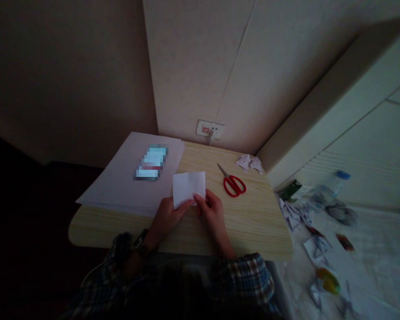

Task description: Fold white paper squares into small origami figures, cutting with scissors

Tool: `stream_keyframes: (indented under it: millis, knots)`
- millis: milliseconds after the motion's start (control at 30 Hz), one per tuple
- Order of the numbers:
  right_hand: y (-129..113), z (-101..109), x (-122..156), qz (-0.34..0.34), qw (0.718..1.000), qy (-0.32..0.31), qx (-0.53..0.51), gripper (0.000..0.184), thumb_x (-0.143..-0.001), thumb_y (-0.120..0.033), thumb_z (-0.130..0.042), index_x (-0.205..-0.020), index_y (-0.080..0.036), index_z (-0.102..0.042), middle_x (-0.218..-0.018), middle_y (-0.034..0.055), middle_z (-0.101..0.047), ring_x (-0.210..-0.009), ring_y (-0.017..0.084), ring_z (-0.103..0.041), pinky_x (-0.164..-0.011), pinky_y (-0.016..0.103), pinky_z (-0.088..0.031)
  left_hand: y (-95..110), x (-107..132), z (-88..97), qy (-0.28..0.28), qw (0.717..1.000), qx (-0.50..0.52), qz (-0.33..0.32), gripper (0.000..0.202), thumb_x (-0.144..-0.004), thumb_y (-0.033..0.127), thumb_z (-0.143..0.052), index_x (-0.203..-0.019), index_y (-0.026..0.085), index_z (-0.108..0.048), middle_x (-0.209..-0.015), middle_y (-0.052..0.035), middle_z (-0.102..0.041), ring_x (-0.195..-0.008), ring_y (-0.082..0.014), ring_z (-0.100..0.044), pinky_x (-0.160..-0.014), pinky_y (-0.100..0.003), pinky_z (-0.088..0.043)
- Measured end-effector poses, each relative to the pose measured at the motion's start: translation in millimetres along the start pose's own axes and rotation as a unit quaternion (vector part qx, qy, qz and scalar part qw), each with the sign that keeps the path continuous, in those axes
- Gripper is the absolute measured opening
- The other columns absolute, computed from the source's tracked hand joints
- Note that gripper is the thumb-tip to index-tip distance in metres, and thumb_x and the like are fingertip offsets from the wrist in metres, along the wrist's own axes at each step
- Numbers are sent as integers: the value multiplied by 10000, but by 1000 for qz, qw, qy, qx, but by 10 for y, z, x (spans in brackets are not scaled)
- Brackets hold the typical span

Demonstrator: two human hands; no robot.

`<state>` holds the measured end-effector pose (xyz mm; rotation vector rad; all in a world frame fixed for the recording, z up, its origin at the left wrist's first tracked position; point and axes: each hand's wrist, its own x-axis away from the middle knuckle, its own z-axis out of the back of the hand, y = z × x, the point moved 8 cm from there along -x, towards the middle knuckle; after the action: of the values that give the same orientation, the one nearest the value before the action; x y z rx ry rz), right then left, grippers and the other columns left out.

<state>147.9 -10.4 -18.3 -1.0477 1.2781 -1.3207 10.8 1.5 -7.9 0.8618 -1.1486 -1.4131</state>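
A small white folded sheet of paper lies on the light wooden table. My left hand pinches its near left edge, fingers closed on the paper. My right hand presses and pinches its near right corner. Both wrists come out of plaid sleeves, and a watch sits on the left one. Red-handled scissors lie just right of the paper, untouched.
A stack of large white sheets with a small blurred object on it covers the table's left part. Folded paper pieces lie at the back right corner. A wall socket is behind. To the right, a bed holds paper scraps and a bottle.
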Motion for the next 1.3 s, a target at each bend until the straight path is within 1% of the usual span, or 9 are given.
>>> stream_keyframes:
  millis: [133, 233, 333, 733, 1000, 1067, 1133, 1233, 1300]
  knots:
    - [-28, -67, 1, -5, 999, -29, -13, 262, -801, -409, -601, -664, -198, -531, -507, -64, -474, -478, 105, -429, -469, 224, -324, -38, 0, 44, 19, 1000, 3, 4, 380, -756, 438, -580, -471, 214, -464, -421, 43, -464, -455, -143, -459, -495, -257, -359]
    - [-42, -117, 9, -6, 998, -52, -22, 200, -752, -376, -650, -727, -195, -570, -586, -46, -536, -517, 117, -471, -488, 228, -369, -60, -3, 81, 37, 999, 4, 4, 406, -779, 453, -553, -471, 219, -430, -433, 48, -442, -469, -137, -448, -511, -258, -355]
    - [-47, -132, 13, -1, 998, -59, -21, 171, -742, -346, -663, -735, -190, -593, -599, -40, -545, -532, 121, -478, -501, 231, -379, -68, -8, 86, 41, 999, 5, 4, 437, -797, 464, -525, -456, 223, -393, -438, 47, -424, -478, -135, -446, -526, -260, -355]
    - [-74, -62, 17, 18, 999, -32, 13, 264, -794, -392, -607, -642, -186, -544, -500, -64, -463, -468, 98, -407, -457, 226, -290, -28, -6, 20, 19, 999, -16, -29, 467, -824, 495, -461, -452, 222, -394, -452, 37, -447, -497, -145, -477, -567, -271, -367]
    - [-78, -10, 30, 30, 999, -5, 24, 289, -837, -380, -572, -625, -190, -524, -505, -59, -453, -489, 108, -424, -473, 232, -313, -58, -3, 8, 23, 999, -30, -37, 416, -789, 461, -534, -465, 212, -454, -438, 35, -471, -461, -144, -475, -520, -264, -349]
    - [-91, 2, 40, 39, 999, 6, 23, 217, -846, -360, -565, -715, -187, -556, -589, -38, -524, -560, 123, -484, -523, 236, -368, -64, -4, 19, 30, 998, -28, -37, 407, -790, 457, -537, -475, 210, -465, -446, 33, -483, -466, -145, -482, -518, -262, -354]
    - [-120, 3, 52, 56, 998, 14, 13, 162, -833, -317, -595, -936, -193, -579, -792, 5, -621, -704, 149, -563, -607, 248, -438, -68, -5, 39, 40, 998, -24, -34, 410, -798, 468, -530, -485, 209, -467, -454, 32, -487, -475, -145, -488, -518, -260, -358]
    - [-169, -27, 70, 95, 995, 7, 6, 487, -801, -253, -647, -1255, -235, -473, -1081, 61, -610, -905, 183, -589, -702, 278, -500, -66, -5, 69, 53, 998, -18, -32, 419, -815, 468, -504, -486, 213, -449, -456, 36, -477, -479, -142, -483, -524, -257, -362]
    - [-190, -49, 79, 120, 993, -1, 15, 613, -800, -230, -651, -1359, -262, -401, -1141, 73, -573, -917, 187, -579, -699, 285, -514, -61, -2, 81, 56, 998, -16, -34, 426, -822, 457, -488, -476, 215, -436, -452, 37, -467, -479, -139, -477, -532, -258, -363]
